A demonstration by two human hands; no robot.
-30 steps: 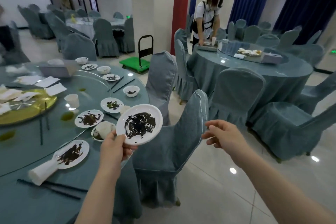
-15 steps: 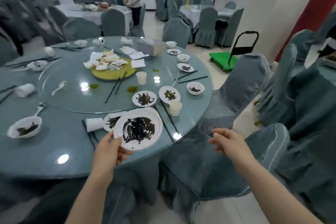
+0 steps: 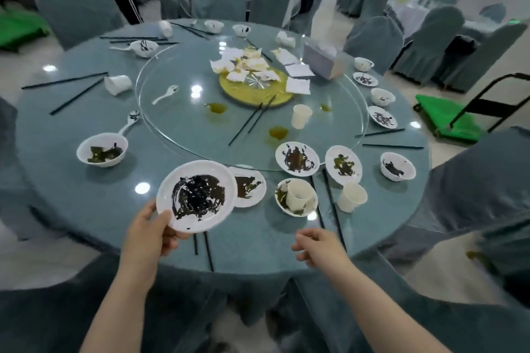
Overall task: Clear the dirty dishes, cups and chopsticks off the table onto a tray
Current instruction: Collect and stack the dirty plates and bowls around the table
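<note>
The person is turning back to face the table (image 3: 86,209), now filling the frame. Their left hand (image 3: 149,233) is still gripping the smeared plate (image 3: 196,195) lower centre; their right hand (image 3: 318,245), fingers loosely curled and holding nothing, is reaching towards more dishes, with no tray visible.

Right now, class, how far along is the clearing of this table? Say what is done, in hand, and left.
Done: little; no tray is visible. In hand: the left hand grips one smeared plate; the right hand hovers holding nothing. Left: a cup in a bowl, another dirty plate, black chopsticks and more on the table.
</note>
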